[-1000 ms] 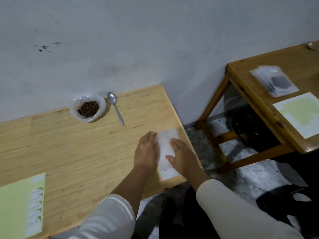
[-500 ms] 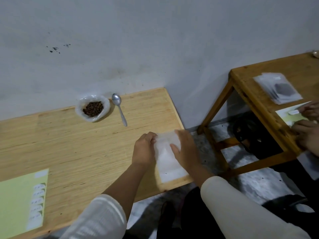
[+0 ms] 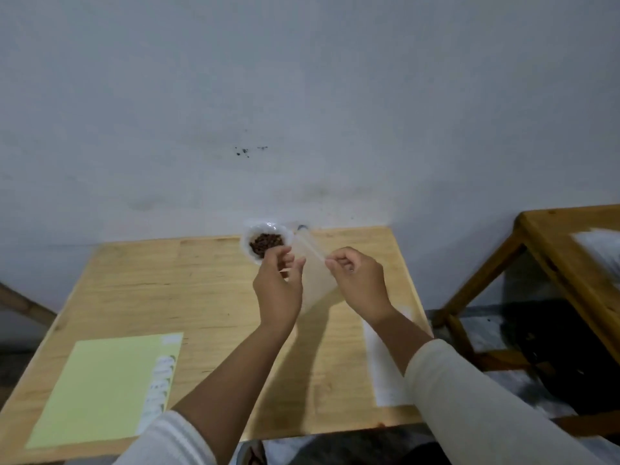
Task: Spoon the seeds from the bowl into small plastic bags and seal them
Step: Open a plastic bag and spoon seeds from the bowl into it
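Two wooden surfaces stand against a pale grey wall (image 3: 302,95): the light-grained counter (image 3: 208,297) that carries the work, and a darker wooden table (image 3: 570,236) well to the right of it, with a blurred pale object on its top and dark floor beneath. A cluster of small dark specks marks the wall above the counter. At the counter's far edge, against the wall, sits a small white bowl (image 3: 250,241) lined with clear plastic and filled with dark brown seeds (image 3: 266,243). Just right of the bowl only the tip of a spoon (image 3: 301,227) shows; the rest is hidden. A yellow-green sheet (image 3: 100,387) bearing a column of white labels along its right side lies on the counter's near left part, and a white sheet (image 3: 382,370) lies near the right edge, partly covered by the right forearm. Both hands are raised above the counter, just in front of the bowl, and between them hangs a small clear plastic bag (image 3: 313,273), translucent and motion-blurred. The left hand (image 3: 278,286) pinches the bag's left side with curled fingers; the right hand (image 3: 359,280) pinches its upper right edge between thumb and fingertips. Both arms wear pale long sleeves.
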A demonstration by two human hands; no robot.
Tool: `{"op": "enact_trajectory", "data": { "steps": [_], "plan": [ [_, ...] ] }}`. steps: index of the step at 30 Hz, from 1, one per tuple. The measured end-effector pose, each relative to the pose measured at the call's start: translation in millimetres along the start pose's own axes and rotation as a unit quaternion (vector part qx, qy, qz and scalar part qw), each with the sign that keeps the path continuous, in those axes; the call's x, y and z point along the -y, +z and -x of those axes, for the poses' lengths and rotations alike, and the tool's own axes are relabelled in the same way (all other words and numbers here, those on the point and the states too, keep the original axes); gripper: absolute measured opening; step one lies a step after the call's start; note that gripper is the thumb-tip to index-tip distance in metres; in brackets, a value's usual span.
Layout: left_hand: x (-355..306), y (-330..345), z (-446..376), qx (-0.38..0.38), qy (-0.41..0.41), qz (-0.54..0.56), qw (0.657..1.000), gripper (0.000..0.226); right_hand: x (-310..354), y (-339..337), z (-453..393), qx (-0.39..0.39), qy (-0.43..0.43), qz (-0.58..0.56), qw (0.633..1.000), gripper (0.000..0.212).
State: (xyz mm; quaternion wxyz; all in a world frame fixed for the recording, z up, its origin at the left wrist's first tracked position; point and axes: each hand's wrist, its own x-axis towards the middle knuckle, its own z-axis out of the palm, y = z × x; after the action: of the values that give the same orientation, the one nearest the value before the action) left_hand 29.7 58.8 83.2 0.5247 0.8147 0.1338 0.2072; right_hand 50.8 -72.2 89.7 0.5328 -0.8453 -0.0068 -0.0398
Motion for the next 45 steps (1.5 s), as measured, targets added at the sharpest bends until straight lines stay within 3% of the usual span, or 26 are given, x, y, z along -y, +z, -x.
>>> {"op": "enact_trajectory", "data": {
  "steps": [3,6,12,17,19,25,32,36,40,43,45],
  "plan": [
    [6.9,-21.1,-7.9,0.029,-0.022,0.025,0.999,0.029,25.2,31.7,-2.4,0.078,0.046,-0.147,0.985,0.008],
    [18.2,-43.9,-21.2,0.028,-0.027,0.037,0.999,0.03,47.4,60.9,-4.2,0.114,0.051,-0.203,0.971,0.011],
    [35.3,-83.4,-55.7,0.038,-0.021,0.043,0.998,0.027,74.1,109.5,-16.9,0.097,0.036,-0.175,0.979,0.014],
    [42.5,-104.0,-82.9,0.071,-0.061,0.076,0.993,0.026,85.3,137.3,-20.0,0.039,0.025,-0.131,0.99,0.002],
    [47.3,-105.8,-88.5,0.076,-0.061,0.071,0.993,0.027,88.1,142.8,-21.3,0.027,0.009,-0.117,0.993,0.013],
    [50.3,-101.1,-95.3,0.047,-0.019,0.025,0.998,0.015,94.5,148.3,-25.4,0.05,-0.059,-0.066,0.995,0.011],
    [50.9,-85.5,-92.2,0.032,0.001,-0.005,0.999,0.015,75.4,139.6,-44.2,0.072,0.021,-0.099,0.992,0.021],
    [48.6,-79.7,-92.1,0.011,0.006,-0.037,0.999,0.015,72.7,132.5,-52.5,0.05,0.021,-0.027,0.998,0.012],
    [50.3,-87.0,-104.8,-0.041,-0.025,-0.056,0.997,0.018,63.8,128.4,-53.7,0.017,-0.004,0.034,0.999,0.019],
    [52.2,-90.7,-107.6,-0.006,0.004,-0.05,0.999,0.018,67.2,128.7,-60.2,0.042,0.007,0.026,0.999,0.02],
    [59.3,-97.3,-105.7,0.058,0.052,-0.022,0.997,0.027,70.8,129.8,-62.0,0.076,0.009,0.003,0.997,0.02]
  ]
}}
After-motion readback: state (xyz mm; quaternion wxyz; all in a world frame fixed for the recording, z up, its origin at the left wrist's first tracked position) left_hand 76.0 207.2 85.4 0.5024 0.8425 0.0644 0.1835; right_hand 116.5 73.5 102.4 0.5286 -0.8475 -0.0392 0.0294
